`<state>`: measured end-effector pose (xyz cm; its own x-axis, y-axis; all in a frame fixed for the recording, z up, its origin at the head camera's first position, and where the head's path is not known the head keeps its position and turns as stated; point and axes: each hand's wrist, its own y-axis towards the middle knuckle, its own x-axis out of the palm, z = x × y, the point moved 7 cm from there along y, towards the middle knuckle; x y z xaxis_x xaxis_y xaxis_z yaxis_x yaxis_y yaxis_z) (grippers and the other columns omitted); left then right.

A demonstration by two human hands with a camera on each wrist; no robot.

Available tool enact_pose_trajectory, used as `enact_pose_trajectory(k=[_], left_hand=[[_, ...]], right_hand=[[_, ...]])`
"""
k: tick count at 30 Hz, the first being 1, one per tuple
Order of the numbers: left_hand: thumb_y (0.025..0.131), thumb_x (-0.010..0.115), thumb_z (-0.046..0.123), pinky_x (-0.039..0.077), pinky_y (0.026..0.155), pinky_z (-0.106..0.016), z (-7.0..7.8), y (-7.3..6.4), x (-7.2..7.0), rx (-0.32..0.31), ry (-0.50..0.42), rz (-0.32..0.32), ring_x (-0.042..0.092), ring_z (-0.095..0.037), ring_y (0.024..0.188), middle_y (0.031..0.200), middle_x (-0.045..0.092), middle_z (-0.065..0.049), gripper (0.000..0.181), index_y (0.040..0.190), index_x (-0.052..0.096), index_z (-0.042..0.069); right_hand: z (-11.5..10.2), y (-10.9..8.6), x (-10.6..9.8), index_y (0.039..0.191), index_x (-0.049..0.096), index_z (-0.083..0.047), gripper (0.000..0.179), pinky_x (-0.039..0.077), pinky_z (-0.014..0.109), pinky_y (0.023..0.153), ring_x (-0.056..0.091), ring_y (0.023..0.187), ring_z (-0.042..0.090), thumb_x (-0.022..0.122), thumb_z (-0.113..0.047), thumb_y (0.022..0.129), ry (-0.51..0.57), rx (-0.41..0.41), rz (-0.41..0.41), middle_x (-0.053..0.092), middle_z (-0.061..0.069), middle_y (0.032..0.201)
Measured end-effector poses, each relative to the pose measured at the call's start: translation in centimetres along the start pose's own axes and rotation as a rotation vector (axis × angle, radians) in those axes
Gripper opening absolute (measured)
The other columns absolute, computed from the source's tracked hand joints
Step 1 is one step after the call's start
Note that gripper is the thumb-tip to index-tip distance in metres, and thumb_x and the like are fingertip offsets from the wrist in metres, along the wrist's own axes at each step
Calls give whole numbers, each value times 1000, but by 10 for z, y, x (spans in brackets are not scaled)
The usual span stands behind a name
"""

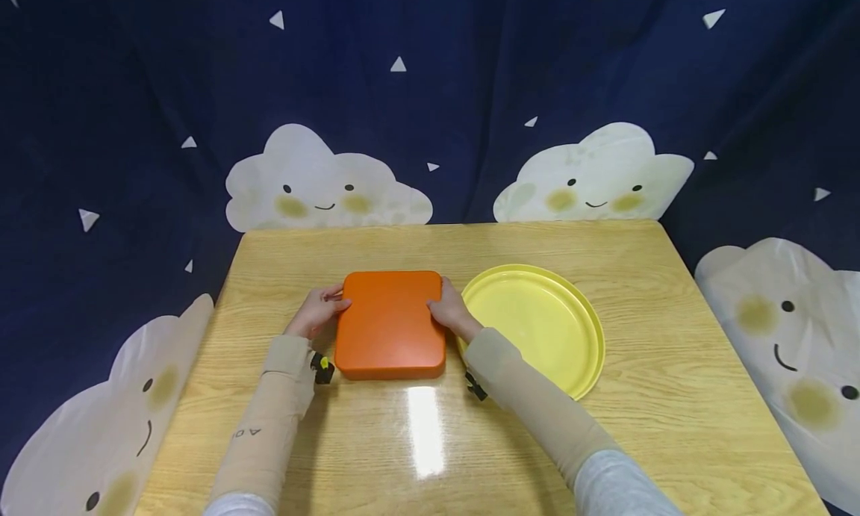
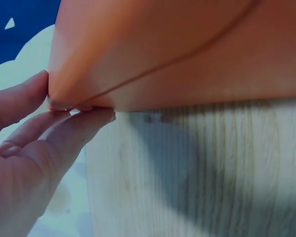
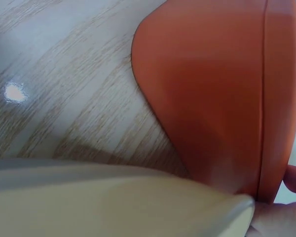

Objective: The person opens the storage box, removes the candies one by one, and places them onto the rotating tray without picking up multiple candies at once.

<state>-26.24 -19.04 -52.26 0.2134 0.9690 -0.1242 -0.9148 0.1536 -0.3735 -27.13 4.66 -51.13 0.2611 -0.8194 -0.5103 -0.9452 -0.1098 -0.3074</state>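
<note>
An orange square box [image 1: 391, 320] with rounded corners is on the table, between the two hands in the head view. A seam runs along its side in both wrist views. My left hand [image 1: 319, 311] holds the box by its far left part, the thumb at the top edge; in the left wrist view the left hand's [image 2: 37, 133] other fingertips reach under the edge. My right hand [image 1: 454, 311] grips the right side, thumb on top. Little of the right hand [image 3: 281, 217] shows in the right wrist view, where the yellow round tray's rim [image 3: 113, 197] covers the lower part.
Right of the box lies a yellow round tray [image 1: 524, 314] with a raised rim, partly under the right forearm. The wooden table [image 1: 672, 396] ends at the back against a dark blue curtain [image 1: 457, 68] with white clouds.
</note>
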Motion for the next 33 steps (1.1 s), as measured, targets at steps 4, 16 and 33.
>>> enact_pose_trajectory(k=[4,16,33], left_hand=[[92,47,-1,38,99,-42,-2,0,0,-6,-44,-2,37,-37,126,139,33,-30,54,140,23,-8],[93,45,-1,33,102,-41,-7,1,-1,-5,-105,-26,32,-35,129,141,28,-29,56,142,18,-6],[93,48,6,46,88,-21,-7,-9,-1,6,-232,12,55,-9,103,141,33,-25,59,145,20,5]], right_hand=[[1,1,0,142,16,7,65,23,39,110,26,134,32,51,-7,89,3,8,-2,27,24,145],[3,3,1,143,15,5,67,21,38,110,25,134,31,51,-5,88,48,9,7,26,24,145],[20,20,9,144,8,1,67,22,33,110,25,134,28,48,-10,91,102,-88,-7,24,25,145]])
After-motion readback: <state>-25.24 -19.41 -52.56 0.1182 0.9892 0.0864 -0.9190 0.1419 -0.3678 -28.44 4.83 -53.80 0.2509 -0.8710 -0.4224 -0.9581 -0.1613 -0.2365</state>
